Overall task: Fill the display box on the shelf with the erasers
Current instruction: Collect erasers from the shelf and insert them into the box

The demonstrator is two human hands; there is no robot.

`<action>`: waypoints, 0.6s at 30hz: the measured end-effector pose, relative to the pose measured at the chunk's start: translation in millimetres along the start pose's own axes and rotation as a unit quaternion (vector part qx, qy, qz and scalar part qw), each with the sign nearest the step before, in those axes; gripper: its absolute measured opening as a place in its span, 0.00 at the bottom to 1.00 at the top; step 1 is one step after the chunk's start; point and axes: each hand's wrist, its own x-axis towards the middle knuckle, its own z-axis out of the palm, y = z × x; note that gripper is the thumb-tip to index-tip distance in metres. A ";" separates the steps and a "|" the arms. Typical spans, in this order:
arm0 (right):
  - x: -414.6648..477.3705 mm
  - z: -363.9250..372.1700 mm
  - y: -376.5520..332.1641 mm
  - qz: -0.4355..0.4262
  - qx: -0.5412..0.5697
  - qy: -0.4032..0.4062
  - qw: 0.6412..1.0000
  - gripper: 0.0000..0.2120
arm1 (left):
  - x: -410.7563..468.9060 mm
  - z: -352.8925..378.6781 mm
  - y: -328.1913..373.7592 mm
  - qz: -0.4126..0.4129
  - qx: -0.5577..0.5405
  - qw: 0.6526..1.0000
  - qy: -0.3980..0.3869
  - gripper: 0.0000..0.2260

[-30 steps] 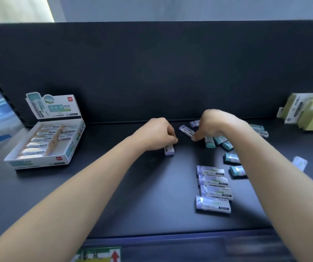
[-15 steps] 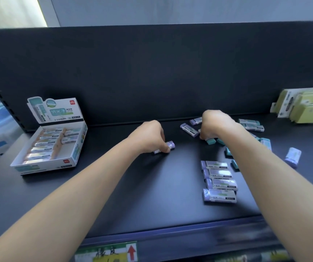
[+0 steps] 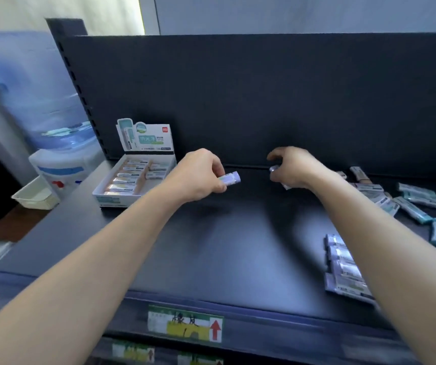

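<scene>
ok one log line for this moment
left hand: holds purple eraser | right hand: grips second eraser, blurred | display box: part filled | loose erasers: lying at right

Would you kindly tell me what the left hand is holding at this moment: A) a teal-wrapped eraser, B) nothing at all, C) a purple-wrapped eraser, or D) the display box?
C: the left hand grips a purple-wrapped eraser whose end sticks out past the fingers, to the right of the display box.
</scene>
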 end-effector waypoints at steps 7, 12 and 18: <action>9.7 14.8 -75.4 -0.087 0.212 -0.053 0.972 0.04 | -17.4 -59.8 -72.6 -0.084 0.024 0.994 0.067 0.05; 17.3 30.8 -113.8 -0.110 0.321 -0.081 0.937 0.07 | -16.2 -76.9 -108.7 -0.096 0.043 0.993 0.059 0.06; 24.9 37.9 -138.7 -0.079 0.325 -0.093 0.938 0.13 | 2.3 -78.0 -123.6 -0.036 0.067 0.997 0.012 0.08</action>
